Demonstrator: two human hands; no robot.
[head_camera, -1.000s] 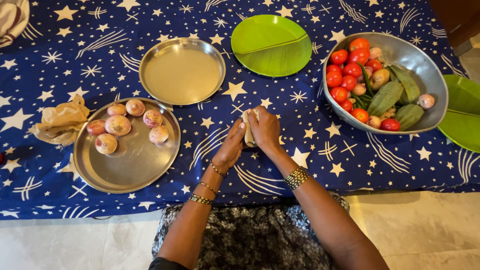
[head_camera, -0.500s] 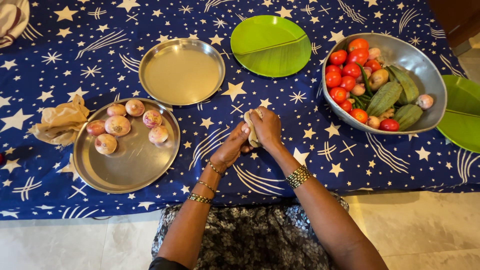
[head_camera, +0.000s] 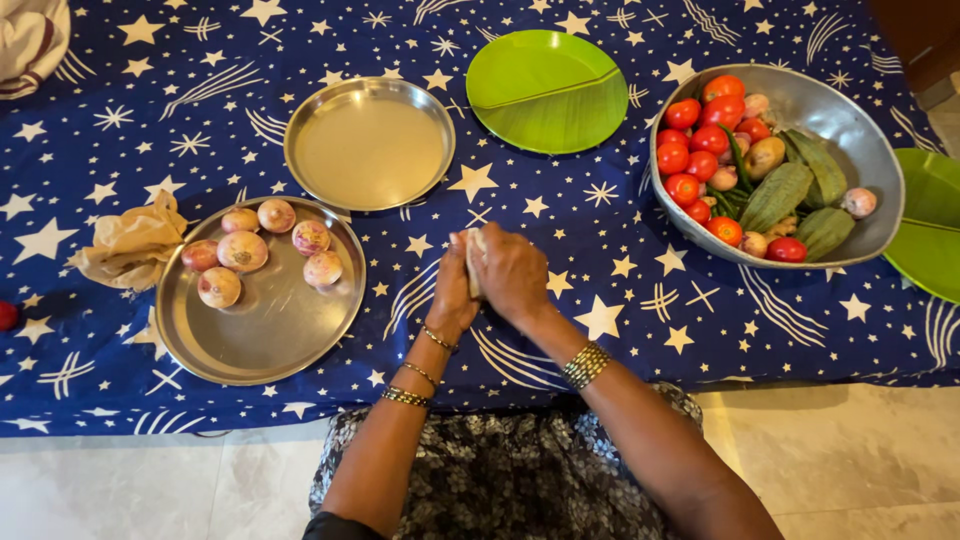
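I see my two hands pressed together over the blue starred cloth (head_camera: 620, 215); the left hand (head_camera: 452, 290) and the right hand (head_camera: 512, 272) are both closed around a small pale cloth (head_camera: 470, 258), which sits squeezed between the palms, only its top edge showing above the fingers; what else may be inside the grip I cannot tell; bangles ring both wrists. To the left of my hands lies a steel plate (head_camera: 270, 330) with six onions (head_camera: 243, 251) grouped at its far side; just beyond its left rim sits a crumpled beige rag (head_camera: 130, 245). Farther off stands an empty steel plate (head_camera: 368, 143), and beside it, to the right, a green plate (head_camera: 545, 90). At far right a steel bowl (head_camera: 840, 115) holds tomatoes (head_camera: 700, 140) and green gourds (head_camera: 790, 195); another green plate (head_camera: 930, 225) touches its right edge.
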